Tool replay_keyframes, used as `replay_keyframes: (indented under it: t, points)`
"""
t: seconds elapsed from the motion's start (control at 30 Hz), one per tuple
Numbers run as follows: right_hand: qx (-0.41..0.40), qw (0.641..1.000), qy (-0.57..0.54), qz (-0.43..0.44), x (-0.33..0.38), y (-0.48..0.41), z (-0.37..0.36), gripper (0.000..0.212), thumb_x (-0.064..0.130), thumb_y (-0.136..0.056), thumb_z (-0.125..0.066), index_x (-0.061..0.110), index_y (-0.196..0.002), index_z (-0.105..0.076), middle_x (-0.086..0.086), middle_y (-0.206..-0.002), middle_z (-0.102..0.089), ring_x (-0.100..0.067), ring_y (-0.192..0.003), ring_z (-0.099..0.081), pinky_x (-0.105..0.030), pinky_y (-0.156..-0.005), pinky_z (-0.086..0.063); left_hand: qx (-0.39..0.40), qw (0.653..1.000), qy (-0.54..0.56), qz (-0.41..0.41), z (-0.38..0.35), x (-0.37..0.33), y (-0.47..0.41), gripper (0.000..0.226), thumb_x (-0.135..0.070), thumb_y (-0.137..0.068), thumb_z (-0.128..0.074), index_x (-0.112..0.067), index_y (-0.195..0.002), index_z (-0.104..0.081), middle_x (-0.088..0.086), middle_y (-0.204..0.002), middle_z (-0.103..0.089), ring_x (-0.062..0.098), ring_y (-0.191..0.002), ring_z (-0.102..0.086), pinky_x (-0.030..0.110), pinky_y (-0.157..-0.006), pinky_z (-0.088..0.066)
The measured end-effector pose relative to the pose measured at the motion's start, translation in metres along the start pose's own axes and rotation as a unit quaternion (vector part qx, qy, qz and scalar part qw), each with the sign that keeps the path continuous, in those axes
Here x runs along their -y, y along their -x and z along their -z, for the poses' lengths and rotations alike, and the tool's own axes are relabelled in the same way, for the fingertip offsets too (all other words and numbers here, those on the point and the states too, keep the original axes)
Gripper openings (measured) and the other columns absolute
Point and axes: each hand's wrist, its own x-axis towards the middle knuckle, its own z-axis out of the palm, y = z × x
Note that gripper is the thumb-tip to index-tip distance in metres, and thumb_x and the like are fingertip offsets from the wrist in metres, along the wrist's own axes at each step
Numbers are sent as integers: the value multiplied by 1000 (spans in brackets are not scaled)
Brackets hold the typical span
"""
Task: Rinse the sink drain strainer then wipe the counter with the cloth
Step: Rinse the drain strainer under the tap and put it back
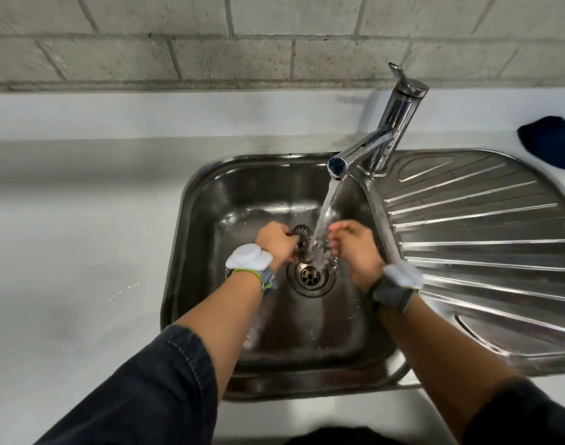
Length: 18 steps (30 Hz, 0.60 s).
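Note:
The round metal drain strainer [302, 239] is held over the steel sink [210, 284], right under the stream running from the chrome tap [380, 139]. My left hand [276, 240] grips its left edge. My right hand [355, 248] pinches its right edge, partly hidden by the water. Below them the open drain hole [310, 275] shows in the sink bottom. A dark blue cloth [551, 141] lies bunched on the white counter [65, 252] at the far right, behind the drainboard.
A ribbed steel drainboard [483, 239] slopes along the sink's right side. Small water drops lie on the counter left of the sink. A grey block wall [210, 43] rises behind the counter.

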Motion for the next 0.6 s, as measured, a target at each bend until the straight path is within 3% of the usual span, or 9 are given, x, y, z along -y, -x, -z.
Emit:
replay_keyframes:
  t: [0.2, 0.37, 0.43, 0.53, 0.6]
  points:
    - [49, 981, -125, -138, -17, 10, -39, 23, -13, -91, -43, -1, -81, -59, -12, -74, -58, -16, -63, -59, -16, -54, -55, -27, 990, -134, -27, 23, 24, 5, 28, -21, -85, -57, -10, -106, -71, 18, -110, -70, 36, -107, -63, 35, -87, -50]
    - [-2, 981, -115, -158, -7, -3, -45, 23, -18, -90, -39, -5, -80, -56, -12, -73, -55, -16, -62, -57, -24, -69, -56, -11, 996, -89, -18, 23, 24, 8, 31, -14, -84, -57, -12, -114, -66, 19, -110, -70, 36, -103, -66, 39, -90, -53]
    - [-14, 989, -40, -142, -5, -6, -42, 20, -16, -88, -45, -3, -91, -59, -9, -72, -54, -15, -63, -54, -23, -61, -54, -7, 999, -49, -19, 20, 19, 8, 32, -10, -82, -56, -10, -113, -66, 19, -109, -70, 37, -97, -68, 41, -87, -56]
    - [9, 989, 107, -103, -4, -3, -33, 21, -8, -84, -53, 12, -85, -59, -4, -63, -49, -13, -50, -43, -15, -34, -36, 1, 1000, 6, -20, 11, 10, 10, 25, -7, -80, -60, -7, -103, -67, 20, -104, -72, 36, -89, -70, 42, -81, -58]
    - [29, 981, 159, -108, -4, -2, -28, 14, -1, -84, -56, 13, -85, -57, -5, -64, -50, -13, -44, -40, -13, -29, -29, 5, 999, 48, 1, 4, 5, 11, 20, -3, -78, -60, -6, -96, -67, 20, -99, -72, 36, -85, -71, 42, -72, -60]
